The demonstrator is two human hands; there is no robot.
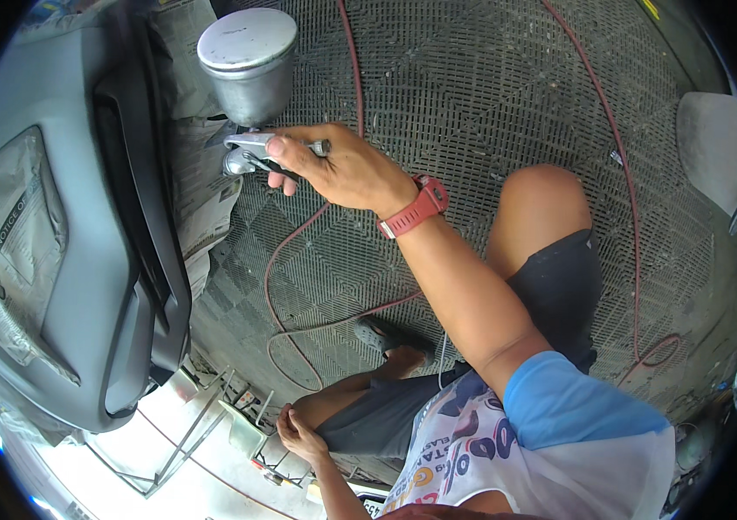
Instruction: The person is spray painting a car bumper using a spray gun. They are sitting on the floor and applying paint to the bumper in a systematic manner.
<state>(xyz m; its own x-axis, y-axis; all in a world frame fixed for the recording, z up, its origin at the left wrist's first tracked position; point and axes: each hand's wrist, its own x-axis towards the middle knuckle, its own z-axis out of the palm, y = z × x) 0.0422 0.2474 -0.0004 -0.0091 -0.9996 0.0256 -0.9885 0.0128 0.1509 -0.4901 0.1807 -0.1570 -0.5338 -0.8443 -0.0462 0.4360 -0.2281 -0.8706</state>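
Observation:
My right hand (pixel 338 169) is closed around the handle of a metal spray gun (pixel 247 154), one finger hooked over its trigger. The gun's round aluminium cup (pixel 249 61) with a flat lid stands on top. Its nozzle points left at a grey car bumper (pixel 82 217) with a black trim strip (pixel 139 208) and newspaper masking (pixel 17 234). A red watch (pixel 414 208) sits on that wrist. My left hand (pixel 299 433) rests on my left knee, fingers loosely curled, holding nothing. I am crouched beside the bumper.
A dark red air hose (pixel 299 260) runs from the gun and loops over the dark grid floor mat (pixel 472 95). A metal stand (pixel 186 433) sits under the bumper at lower left. A pale panel (pixel 715 147) lies at the right edge. My sandalled foot (pixel 390 338) rests on the mat.

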